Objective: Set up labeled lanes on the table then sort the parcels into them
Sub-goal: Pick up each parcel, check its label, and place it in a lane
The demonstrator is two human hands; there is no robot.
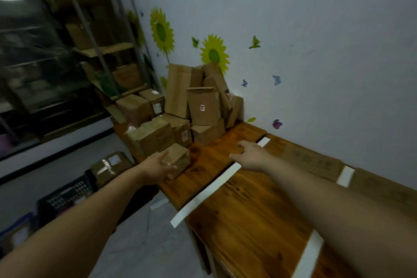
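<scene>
A pile of brown cardboard parcels [198,106] fills the far left end of the wooden table [252,205], stacked against the wall. My left hand [158,166] grips a small taped parcel [178,157] at the pile's near edge. My right hand [250,153] hovers open, fingers spread, just above the table. It is over a long white tape strip [207,192] that runs across the tabletop as a lane line. A second white strip [309,255] lies nearer, at the lower right, and a short white strip [345,176] sits by the wall.
Flattened cardboard [313,160] lies along the wall on the table's right side. A dark crate [65,196] with a parcel [110,165] on it stands on the floor to the left. Metal shelving [108,56] with boxes stands behind the pile.
</scene>
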